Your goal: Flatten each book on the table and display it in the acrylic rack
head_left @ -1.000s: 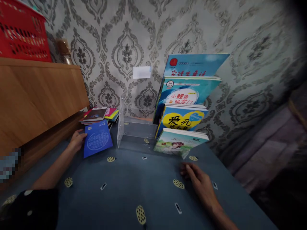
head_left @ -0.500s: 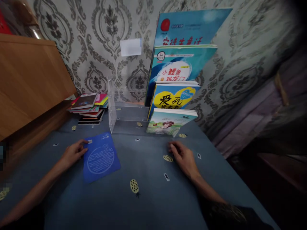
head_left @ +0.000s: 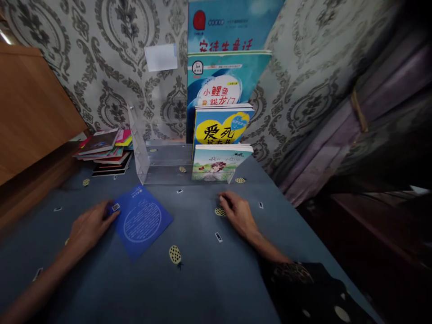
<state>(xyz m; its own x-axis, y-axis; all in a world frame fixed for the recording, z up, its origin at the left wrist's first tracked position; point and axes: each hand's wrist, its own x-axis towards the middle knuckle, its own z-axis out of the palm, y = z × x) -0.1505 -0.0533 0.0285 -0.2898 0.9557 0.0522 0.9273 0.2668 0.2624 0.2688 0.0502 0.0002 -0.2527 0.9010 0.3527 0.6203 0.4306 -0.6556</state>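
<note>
A blue card or thin book (head_left: 143,225), printed with a white circle of text and a small square code, lies turned at an angle on the table. My left hand (head_left: 92,225) pinches its left corner between thumb and fingers. To the right, my right hand (head_left: 238,213) rests on the tabletop with fingers loosely bent, thumb apart and nothing in it. Just beyond it stands a clear acrylic stepped rack (head_left: 140,155). Its right side carries several upright picture books, the front one (head_left: 219,164) green and white with a drawn figure.
A pile of thin books (head_left: 106,148) lies left of the rack, beside a wooden cabinet (head_left: 37,108). The blue-grey table covering (head_left: 209,283) has printed pineapples. Patterned wallpaper with a white paper (head_left: 161,57) is behind; a purple curtain (head_left: 324,139) hangs at right.
My view has shifted a little to the right. The blue printed piece has turned on the table, its near corner now pointing towards me, with my left hand still at its corner.
</note>
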